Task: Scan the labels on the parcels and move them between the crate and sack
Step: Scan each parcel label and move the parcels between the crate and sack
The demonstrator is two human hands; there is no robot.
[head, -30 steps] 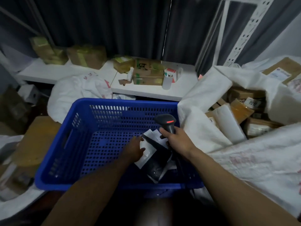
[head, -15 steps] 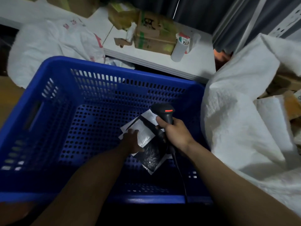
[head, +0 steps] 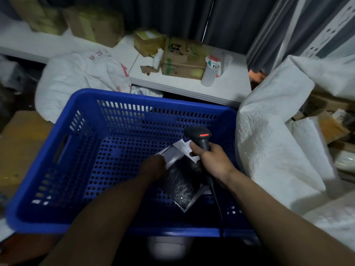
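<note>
A blue perforated crate [head: 80,150] fills the middle of the view. On its floor at the right lies a black plastic parcel [head: 180,183] with a white label [head: 180,150] at its far end. My left hand [head: 153,167] is down on the parcel's left edge; its fingers are hidden, so I cannot tell whether it grips. My right hand [head: 211,160] grips a black barcode scanner [head: 199,135] with a red light, its head over the label. To the right stands a white woven sack [head: 269,150] with boxes inside.
A white shelf [head: 192,87] behind the crate carries cardboard boxes [head: 182,56] and a white cup [head: 209,73]. Another white sack [head: 80,77] lies at the back left. A brown carton [head: 17,143] sits left of the crate. The scanner cable [head: 217,204] runs over the crate's near rim.
My head has tipped down and then back up a little, shifting the view. Both hands stay on the parcel and scanner in the crate, the scanner edging over the label.
</note>
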